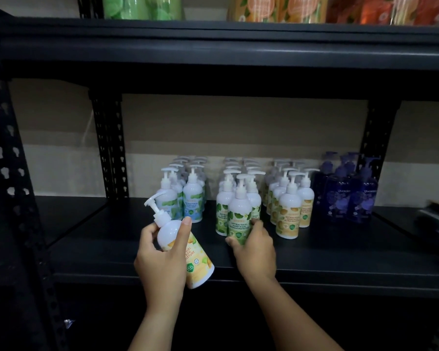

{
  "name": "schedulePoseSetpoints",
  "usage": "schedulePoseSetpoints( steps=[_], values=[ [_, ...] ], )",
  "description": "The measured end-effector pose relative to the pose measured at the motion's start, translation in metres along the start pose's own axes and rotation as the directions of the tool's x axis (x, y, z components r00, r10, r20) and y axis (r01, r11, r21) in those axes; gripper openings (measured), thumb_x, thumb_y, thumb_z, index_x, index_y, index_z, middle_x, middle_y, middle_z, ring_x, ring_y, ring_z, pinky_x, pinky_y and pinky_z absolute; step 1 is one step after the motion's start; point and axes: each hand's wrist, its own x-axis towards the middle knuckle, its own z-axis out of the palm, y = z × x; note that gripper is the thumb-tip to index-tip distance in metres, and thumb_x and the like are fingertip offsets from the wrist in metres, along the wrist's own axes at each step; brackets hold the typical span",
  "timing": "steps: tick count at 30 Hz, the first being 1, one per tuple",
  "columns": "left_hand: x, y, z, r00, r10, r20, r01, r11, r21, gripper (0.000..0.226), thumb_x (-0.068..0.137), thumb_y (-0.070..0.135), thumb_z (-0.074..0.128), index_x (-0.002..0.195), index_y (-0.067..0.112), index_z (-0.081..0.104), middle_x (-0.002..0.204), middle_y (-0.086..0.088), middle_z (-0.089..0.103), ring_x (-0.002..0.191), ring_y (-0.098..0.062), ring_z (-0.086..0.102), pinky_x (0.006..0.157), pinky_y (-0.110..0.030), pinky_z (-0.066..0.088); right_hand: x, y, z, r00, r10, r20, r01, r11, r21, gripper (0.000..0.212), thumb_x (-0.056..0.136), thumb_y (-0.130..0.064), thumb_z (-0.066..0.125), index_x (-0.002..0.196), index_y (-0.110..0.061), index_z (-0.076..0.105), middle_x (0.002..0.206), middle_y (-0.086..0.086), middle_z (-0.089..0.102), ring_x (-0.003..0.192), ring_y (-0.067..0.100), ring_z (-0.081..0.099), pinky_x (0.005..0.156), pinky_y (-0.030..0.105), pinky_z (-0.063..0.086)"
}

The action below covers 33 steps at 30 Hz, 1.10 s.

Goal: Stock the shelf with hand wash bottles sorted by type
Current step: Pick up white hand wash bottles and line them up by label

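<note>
My left hand [160, 259] grips a white pump bottle with a yellow label [188, 252], tilted left in front of the shelf edge. My right hand [255, 245] wraps the base of a green-label bottle [239, 216] that stands upright at the front of the green-label rows. On the black shelf [340, 252] the bottles stand in groups: blue-label ones [193, 201] on the left, green-label ones in the middle, yellow-label ones [289, 211] to their right, and dark blue bottles [350, 193] at the far right.
Black perforated uprights [110, 148] frame the bay. The shelf above [213, 46] carries green and orange packs. A dark flat object [436, 219] lies at the right edge of the shelf. Bare shelf shows left of the blue-label group.
</note>
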Motion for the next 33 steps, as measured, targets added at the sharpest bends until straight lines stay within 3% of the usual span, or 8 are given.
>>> schedulePoseSetpoints(
  steps=[16,21,25,28,33],
  values=[
    [-0.002,0.002,0.000,1.000,0.016,0.013,-0.017,1.000,0.019,0.035,0.077,0.046,0.087,0.098,0.028,0.067,0.084,0.006,0.074,0.072,-0.003,0.070,0.062,-0.026,0.052,0.000,0.002,-0.002,1.000,0.002,0.030,-0.002,1.000,0.003,0.064,0.086,-0.042,0.077,0.135,-0.016,0.046,0.124,0.006,0.064,0.112,0.028,0.063,0.087,0.038,0.053],
    [-0.008,0.000,0.004,0.999,0.040,0.029,-0.040,0.999,0.029,0.035,0.075,0.048,0.087,0.098,0.029,0.068,0.085,0.007,0.075,0.075,-0.007,0.072,0.066,-0.030,0.055,0.004,0.014,-0.017,0.997,-0.057,0.051,0.052,0.994,0.094,0.067,0.079,-0.031,0.084,0.133,-0.015,0.049,0.125,0.006,0.062,0.115,0.026,0.061,0.094,0.038,0.053],
    [-0.020,0.003,0.016,0.996,0.039,0.077,-0.039,0.999,0.006,0.033,0.074,0.048,0.088,0.094,0.030,0.068,0.085,0.013,0.074,0.078,-0.007,0.072,0.068,-0.032,0.056,0.004,0.039,-0.044,0.996,-0.083,0.035,0.084,0.996,-0.017,0.055,0.086,-0.029,0.076,0.135,-0.017,0.053,0.126,0.004,0.063,0.116,0.022,0.060,0.093,0.034,0.051],
    [-0.035,0.011,0.032,0.987,0.051,0.151,-0.047,0.998,-0.030,0.036,0.071,0.049,0.086,0.096,0.029,0.069,0.087,0.017,0.074,0.076,-0.003,0.072,0.067,-0.029,0.055,0.008,0.068,-0.071,0.996,-0.085,0.020,0.087,0.987,-0.138,0.034,0.090,-0.031,0.070,0.121,-0.020,0.062,0.112,0.000,0.067,0.103,0.020,0.061,0.086,0.033,0.052],
    [-0.063,0.015,0.064,0.954,0.060,0.293,-0.044,0.997,-0.060,0.044,0.063,0.054,0.084,0.099,0.032,0.071,0.087,0.010,0.077,0.081,-0.014,0.075,0.076,-0.043,0.063,0.019,0.116,-0.115,0.994,-0.083,0.076,0.104,0.940,-0.324,0.031,0.095,-0.050,0.059,0.115,-0.027,0.064,0.109,-0.007,0.064,0.109,0.014,0.057,0.094,0.033,0.048]
  ],
)
